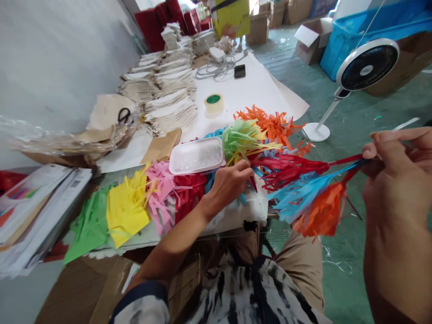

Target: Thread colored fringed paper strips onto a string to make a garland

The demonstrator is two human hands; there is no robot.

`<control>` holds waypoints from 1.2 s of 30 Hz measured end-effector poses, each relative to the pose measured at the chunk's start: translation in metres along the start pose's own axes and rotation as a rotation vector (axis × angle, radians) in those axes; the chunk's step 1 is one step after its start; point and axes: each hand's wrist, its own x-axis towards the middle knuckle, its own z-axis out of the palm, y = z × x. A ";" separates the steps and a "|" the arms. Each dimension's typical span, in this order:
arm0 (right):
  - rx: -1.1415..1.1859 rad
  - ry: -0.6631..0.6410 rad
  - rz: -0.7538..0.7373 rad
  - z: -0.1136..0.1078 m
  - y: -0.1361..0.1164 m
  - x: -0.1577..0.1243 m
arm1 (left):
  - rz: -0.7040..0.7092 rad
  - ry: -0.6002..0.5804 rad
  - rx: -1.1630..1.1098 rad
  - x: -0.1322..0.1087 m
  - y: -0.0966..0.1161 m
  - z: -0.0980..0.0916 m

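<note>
Above a white paper-covered table, the right hand and left hand are well apart among fringed paper tassels.
The right hand pinches the gathered stems of the red, blue and orange ones, which fan out past the table edge; the left rests on fringes just beside a clear plastic tub, with pink fringe and yellow fringe farther along.

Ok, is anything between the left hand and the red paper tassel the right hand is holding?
Nothing solid. The left hand sits near the end of the red paper tassel held by the right hand. Only some loose blue fringe lies between them, and the clear plastic tub sits off to the side.
</note>
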 end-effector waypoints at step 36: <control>-0.342 -0.841 0.023 0.059 0.006 -0.062 | 0.140 0.172 -0.500 0.044 -0.012 -0.015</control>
